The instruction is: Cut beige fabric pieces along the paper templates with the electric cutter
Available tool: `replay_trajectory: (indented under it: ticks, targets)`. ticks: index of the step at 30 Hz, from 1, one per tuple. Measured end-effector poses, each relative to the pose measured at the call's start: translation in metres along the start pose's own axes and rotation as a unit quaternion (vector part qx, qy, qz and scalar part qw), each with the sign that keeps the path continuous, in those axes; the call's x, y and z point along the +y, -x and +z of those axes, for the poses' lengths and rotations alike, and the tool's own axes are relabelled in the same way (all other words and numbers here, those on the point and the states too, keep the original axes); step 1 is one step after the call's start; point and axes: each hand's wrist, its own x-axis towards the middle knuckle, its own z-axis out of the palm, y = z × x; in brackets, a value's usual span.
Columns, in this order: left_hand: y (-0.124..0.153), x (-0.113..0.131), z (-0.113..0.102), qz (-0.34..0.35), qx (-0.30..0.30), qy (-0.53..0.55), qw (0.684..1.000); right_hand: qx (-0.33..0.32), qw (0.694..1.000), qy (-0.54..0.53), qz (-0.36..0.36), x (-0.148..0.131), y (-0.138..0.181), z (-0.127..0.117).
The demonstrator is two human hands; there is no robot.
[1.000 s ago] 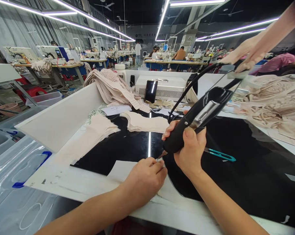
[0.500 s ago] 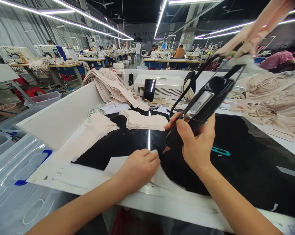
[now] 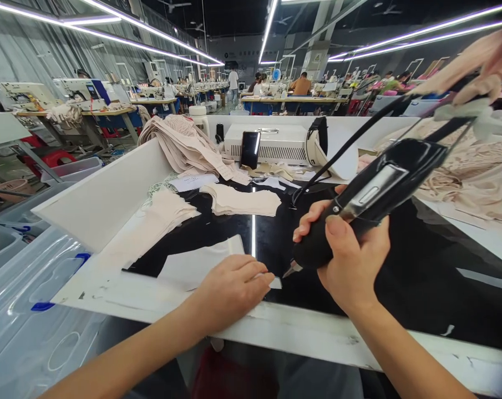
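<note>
My right hand (image 3: 353,249) has its fingers closed round the black cylindrical handheld tool (image 3: 371,191), my left hand (image 3: 233,288) covers the thin white sheet's (image 3: 192,263) end near the counter's (image 3: 317,328) front edge, pinch hidden, can't tell, so I'd hold the pointed metal tip (image 3: 293,268) steady, clear of it.

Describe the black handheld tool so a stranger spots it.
Find the white table, then the black sheet on it. Over that, the right hand grips the black tool; unlike the dark phone-like slab behind, it has a silvery side plate and pointed metal tip.
</note>
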Motion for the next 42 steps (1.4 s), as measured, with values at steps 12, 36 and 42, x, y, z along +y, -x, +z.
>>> replay_trajectory:
  ticks: [12, 36, 42]
  targets:
    - [0.006, 0.009, 0.012, -0.007, 0.025, 0.013, 1.000, -0.009, 0.999, -0.027, -0.018, 0.007, 0.007, 0.001]
    - [0.003, 0.013, 0.016, -0.002, 0.053, 0.005, 0.999, -0.025, 0.999, -0.030, -0.009, 0.010, 0.007, 0.002]
    - [0.003, 0.014, 0.015, -0.004, 0.047, 0.006, 0.999, 0.001, 0.999, -0.047, -0.001, 0.001, 0.011, 0.001]
